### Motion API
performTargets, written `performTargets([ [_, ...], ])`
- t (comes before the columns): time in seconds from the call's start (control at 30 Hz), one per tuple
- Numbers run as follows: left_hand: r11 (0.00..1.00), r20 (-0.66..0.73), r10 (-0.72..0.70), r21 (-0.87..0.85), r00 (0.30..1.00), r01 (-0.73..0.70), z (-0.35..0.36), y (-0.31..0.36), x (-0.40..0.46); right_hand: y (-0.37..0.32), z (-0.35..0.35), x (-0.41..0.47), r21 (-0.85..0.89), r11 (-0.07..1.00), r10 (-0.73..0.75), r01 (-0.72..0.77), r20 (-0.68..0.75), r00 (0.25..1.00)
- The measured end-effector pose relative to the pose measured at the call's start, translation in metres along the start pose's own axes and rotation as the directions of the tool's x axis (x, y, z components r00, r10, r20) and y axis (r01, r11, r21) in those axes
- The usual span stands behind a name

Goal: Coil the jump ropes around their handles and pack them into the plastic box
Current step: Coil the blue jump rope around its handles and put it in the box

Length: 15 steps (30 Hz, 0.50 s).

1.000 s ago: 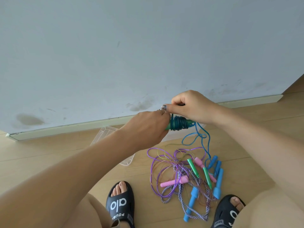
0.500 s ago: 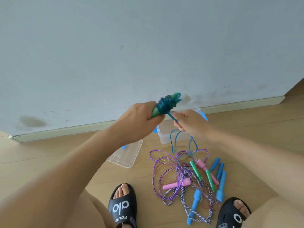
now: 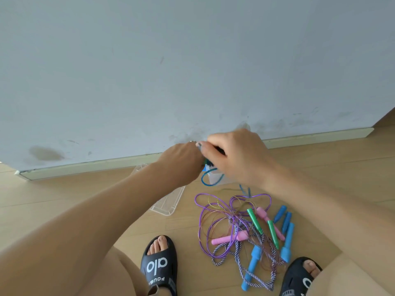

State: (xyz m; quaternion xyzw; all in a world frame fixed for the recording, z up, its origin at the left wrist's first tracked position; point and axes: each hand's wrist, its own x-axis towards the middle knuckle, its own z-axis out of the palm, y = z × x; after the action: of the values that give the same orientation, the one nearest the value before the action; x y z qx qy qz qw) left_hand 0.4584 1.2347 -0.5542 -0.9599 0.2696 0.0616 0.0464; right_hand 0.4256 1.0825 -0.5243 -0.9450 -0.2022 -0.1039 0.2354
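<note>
My left hand (image 3: 181,162) and my right hand (image 3: 237,155) meet above the floor, both closed around a green-handled jump rope whose blue cord (image 3: 210,181) hangs in a short loop below them. The coiled handles are almost wholly hidden between the hands. Behind the loop a corner of the clear plastic box (image 3: 215,178) shows. On the floor below lies a tangle of jump ropes (image 3: 241,227) with purple and striped cords and pink, green and blue handles.
The box's clear lid (image 3: 168,202) lies flat on the wooden floor left of the pile. A grey wall with a baseboard (image 3: 85,167) stands just behind. My feet in black slides (image 3: 159,268) flank the ropes.
My right hand has come up from below the handles to close over them beside the left hand. The hanging blue cord is shorter than before.
</note>
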Motion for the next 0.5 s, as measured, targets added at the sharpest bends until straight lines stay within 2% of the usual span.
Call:
performTargets([
  [0.1, 0.988, -0.058, 0.139, 0.079, 0.989, -0.134, 0.001, 0.012, -0.009, 0.020, -0.010, 0.015, 0.002, 0.998, 0.063, -0.063, 0.036, 0.997],
  [0.2, 0.971, -0.186, 0.239, 0.037, 0.953, -0.236, -0.001, 0.016, -0.019, 0.049, -0.018, 0.027, 0.035, 0.992, 0.117, -0.125, 0.182, 0.976],
  [0.3, 0.943, -0.296, 0.304, -0.043, 0.905, -0.330, -0.005, 0.014, -0.023, 0.066, -0.014, 0.029, 0.104, 0.985, 0.103, -0.138, 0.291, 0.951],
  [0.4, 0.927, -0.347, 0.237, -0.200, 0.907, -0.319, -0.016, 0.010, -0.022, 0.069, 0.001, 0.024, 0.158, 0.968, 0.141, -0.197, 0.310, 0.940],
  [0.5, 0.839, -0.302, -0.006, -0.520, 0.953, -0.159, -0.022, 0.008, -0.023, 0.069, 0.014, 0.015, 0.177, 0.937, 0.244, -0.301, 0.285, 0.927],
])
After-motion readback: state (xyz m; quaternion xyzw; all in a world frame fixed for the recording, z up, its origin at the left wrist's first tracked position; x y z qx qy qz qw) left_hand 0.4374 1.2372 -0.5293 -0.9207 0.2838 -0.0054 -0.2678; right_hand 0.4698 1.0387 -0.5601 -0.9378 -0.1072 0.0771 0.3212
